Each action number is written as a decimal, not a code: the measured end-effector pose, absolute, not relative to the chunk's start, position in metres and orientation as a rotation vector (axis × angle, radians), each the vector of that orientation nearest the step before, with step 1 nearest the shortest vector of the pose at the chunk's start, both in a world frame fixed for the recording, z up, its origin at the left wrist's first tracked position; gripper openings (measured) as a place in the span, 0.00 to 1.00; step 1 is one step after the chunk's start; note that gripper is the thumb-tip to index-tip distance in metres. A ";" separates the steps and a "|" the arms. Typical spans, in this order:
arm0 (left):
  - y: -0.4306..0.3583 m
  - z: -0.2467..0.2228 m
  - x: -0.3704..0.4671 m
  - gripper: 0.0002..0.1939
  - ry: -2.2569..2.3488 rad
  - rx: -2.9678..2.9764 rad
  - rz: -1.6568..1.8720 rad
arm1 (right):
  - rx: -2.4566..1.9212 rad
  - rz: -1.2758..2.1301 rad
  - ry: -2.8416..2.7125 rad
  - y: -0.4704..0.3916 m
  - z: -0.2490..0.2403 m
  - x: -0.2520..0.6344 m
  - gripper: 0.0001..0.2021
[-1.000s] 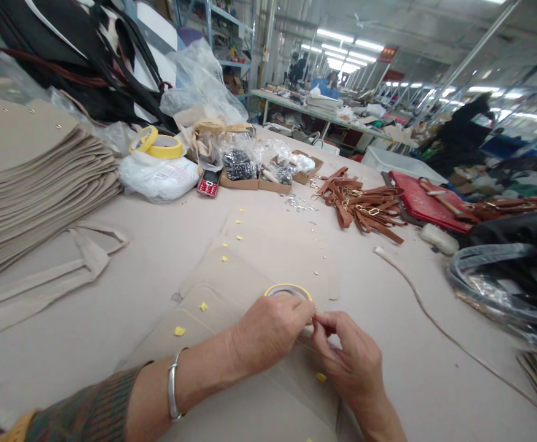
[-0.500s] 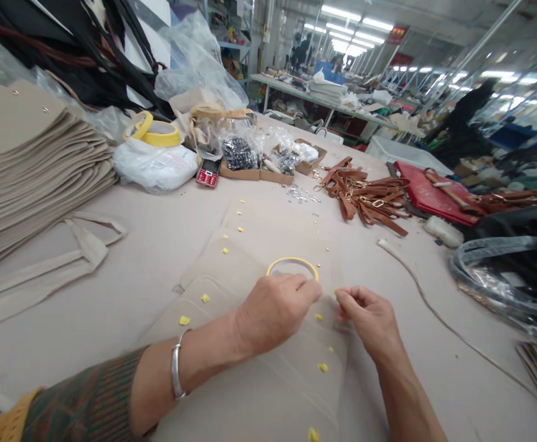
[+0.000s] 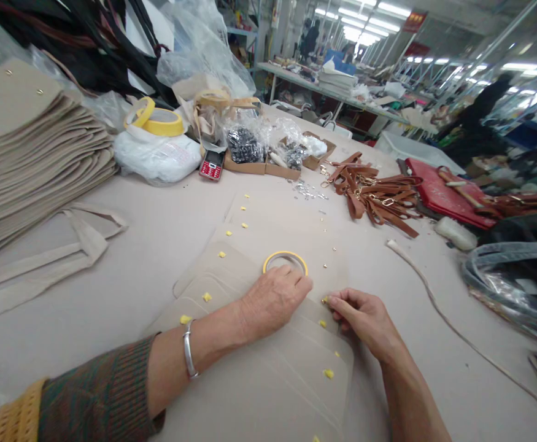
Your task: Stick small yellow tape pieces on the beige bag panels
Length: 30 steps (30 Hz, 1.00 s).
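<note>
Beige panels [image 3: 250, 380] lie overlapping in front of me, with small yellow tape pieces [image 3: 207, 297] along both sides. Small gold studs [image 3: 334, 248] show on the right side of the farthest panel. My left hand [image 3: 272, 304], a silver bangle on its wrist, is closed on a roll of yellow tape [image 3: 285, 253]; the ring stands up beyond the fingers. My right hand [image 3: 363, 316] pinches a small yellow tape piece [image 3: 325, 300] at a gold stud, at the right edge of a panel.
A tall stack of beige panels [image 3: 42, 159] stands at the left, beside a beige strap [image 3: 88, 239]. Yellow tape rolls [image 3: 162, 123], a red phone [image 3: 212, 165] and boxes of hardware [image 3: 245, 164] line the back. Brown straps [image 3: 369, 190] and a cord [image 3: 427, 294] lie right.
My right hand has brought the tape piece left onto the stud at the panel edge. My left hand, with the tape roll, has drawn slightly left, away from it. The view has shifted slightly.
</note>
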<state>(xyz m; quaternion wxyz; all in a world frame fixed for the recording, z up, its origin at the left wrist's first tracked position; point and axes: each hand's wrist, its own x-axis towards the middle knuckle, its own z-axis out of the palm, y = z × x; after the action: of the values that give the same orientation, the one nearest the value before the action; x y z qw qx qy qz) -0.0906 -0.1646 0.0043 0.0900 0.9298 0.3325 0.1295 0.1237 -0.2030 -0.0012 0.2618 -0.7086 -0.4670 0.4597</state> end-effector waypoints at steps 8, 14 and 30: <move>-0.163 0.005 -0.089 0.06 1.022 2.734 0.293 | -2.000 1.158 -1.378 -0.202 -0.006 0.122 0.15; -0.163 0.000 -0.089 0.07 1.027 2.732 0.293 | -2.138 0.875 -1.633 -0.201 0.001 0.111 0.13; -0.162 -0.005 -0.096 0.08 1.070 2.744 0.294 | -1.963 0.555 -1.710 -0.226 -0.011 0.109 0.12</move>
<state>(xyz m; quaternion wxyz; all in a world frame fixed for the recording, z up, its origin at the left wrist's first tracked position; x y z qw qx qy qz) -0.0959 -0.1619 -0.0052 0.0906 0.9232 0.3601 0.0989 0.1091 -0.2261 -0.0113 0.2376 -0.7163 -0.6240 0.2027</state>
